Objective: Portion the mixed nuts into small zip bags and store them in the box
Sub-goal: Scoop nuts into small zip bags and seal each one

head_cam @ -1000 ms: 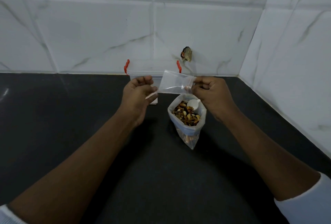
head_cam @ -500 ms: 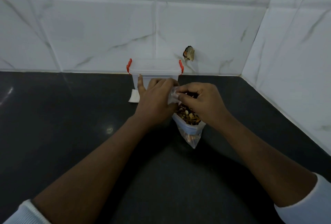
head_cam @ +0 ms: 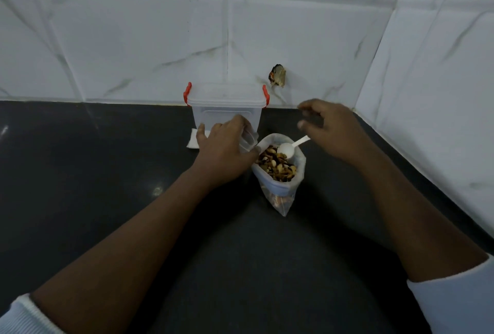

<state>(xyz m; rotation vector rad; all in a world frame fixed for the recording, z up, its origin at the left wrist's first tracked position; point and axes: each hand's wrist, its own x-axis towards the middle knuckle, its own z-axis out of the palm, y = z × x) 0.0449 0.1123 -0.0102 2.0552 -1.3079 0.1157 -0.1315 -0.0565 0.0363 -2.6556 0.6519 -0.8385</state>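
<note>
Left hand (head_cam: 224,146) fingers grip small zip bag (head_cam: 248,139) beside nut bag (head_cam: 279,170); right hand (head_cam: 331,130) fingers spread, empty, above scoop (head_cam: 287,148).

Before you: a translucent, smooth plastic storage box (head_cam: 226,112) with red plastic clips; a clear, glossy plastic bag of mixed nuts (head_cam: 278,173) with a white plastic scoop (head_cam: 286,148); a matt black countertop (head_cam: 93,173); glossy white marble-veined wall tiles (head_cam: 133,39).

No legible text, labels, brands or numbers anywhere.
</note>
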